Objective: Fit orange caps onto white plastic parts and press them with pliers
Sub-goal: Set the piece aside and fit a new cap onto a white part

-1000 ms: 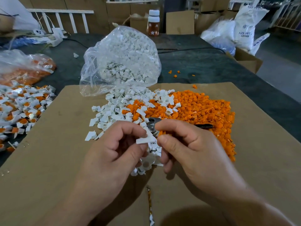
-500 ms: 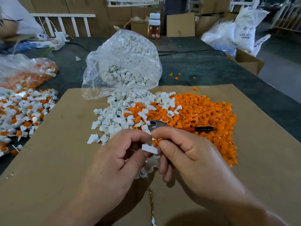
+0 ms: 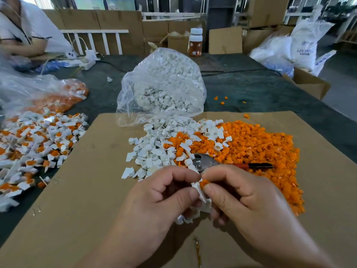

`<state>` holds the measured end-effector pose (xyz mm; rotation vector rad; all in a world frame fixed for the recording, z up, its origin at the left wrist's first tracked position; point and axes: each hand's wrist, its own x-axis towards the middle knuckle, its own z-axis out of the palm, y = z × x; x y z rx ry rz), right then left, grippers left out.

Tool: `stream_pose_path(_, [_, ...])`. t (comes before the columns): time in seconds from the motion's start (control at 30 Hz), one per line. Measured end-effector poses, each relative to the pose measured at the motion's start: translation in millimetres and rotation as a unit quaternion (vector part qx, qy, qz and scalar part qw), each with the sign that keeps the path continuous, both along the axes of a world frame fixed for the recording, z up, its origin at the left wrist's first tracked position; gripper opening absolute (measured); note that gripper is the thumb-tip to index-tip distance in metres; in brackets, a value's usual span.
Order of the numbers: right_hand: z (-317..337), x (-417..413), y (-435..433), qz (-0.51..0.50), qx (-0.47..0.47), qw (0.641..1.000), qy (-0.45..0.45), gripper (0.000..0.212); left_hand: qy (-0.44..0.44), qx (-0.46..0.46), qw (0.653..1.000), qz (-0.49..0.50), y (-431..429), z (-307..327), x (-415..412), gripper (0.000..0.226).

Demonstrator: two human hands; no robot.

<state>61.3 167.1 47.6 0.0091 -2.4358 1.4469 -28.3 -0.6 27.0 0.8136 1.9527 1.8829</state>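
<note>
Dark-covered bench [image 3: 260, 93] overlaid by a cardboard sheet [image 3: 87, 190], white-capped brown bottle [image 3: 195, 43] stood at its far edge, what may be a power strip [image 3: 89, 57] laid far left, white sacks [image 3: 303, 43] piled beside an open carton [image 3: 309, 84] at right

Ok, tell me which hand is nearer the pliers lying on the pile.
Right. The right hand, pinching an orange cap, sits just below the pliers; the left hand, holding the white part, is below and left of them.

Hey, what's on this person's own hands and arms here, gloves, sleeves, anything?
The left hand and right hand are bare: no gloves, rings or watch. Both forearms are uncovered to the picture's edge, with no sleeve in view.
</note>
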Motion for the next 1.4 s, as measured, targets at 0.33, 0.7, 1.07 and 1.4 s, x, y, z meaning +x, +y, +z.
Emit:
stream_pose_path(0.33, [-3,-1,1,-0.011,-0.03,0.999,0.019,0.008,-0.114,0.081,0.989,-0.044,1,7,-1,0.024])
stream_pose_path(0.7, [-5,-3,-2,-0.001,0.034,0.996,0.077,0.007,-0.224,0.138,0.962,-0.065,3,-5,-2,0.027])
stream_pose_path(1.07, [-5,-2,-2,0.004,0.089,0.987,0.13,0.01,-0.306,0.131,0.939,-0.083,4,2,1,0.017])
stream_pose_path(1.4, [-7,-4,-4,-0.031,0.168,0.972,0.159,0.011,-0.046,0.039,0.998,0.029,8,2,12,0.019])
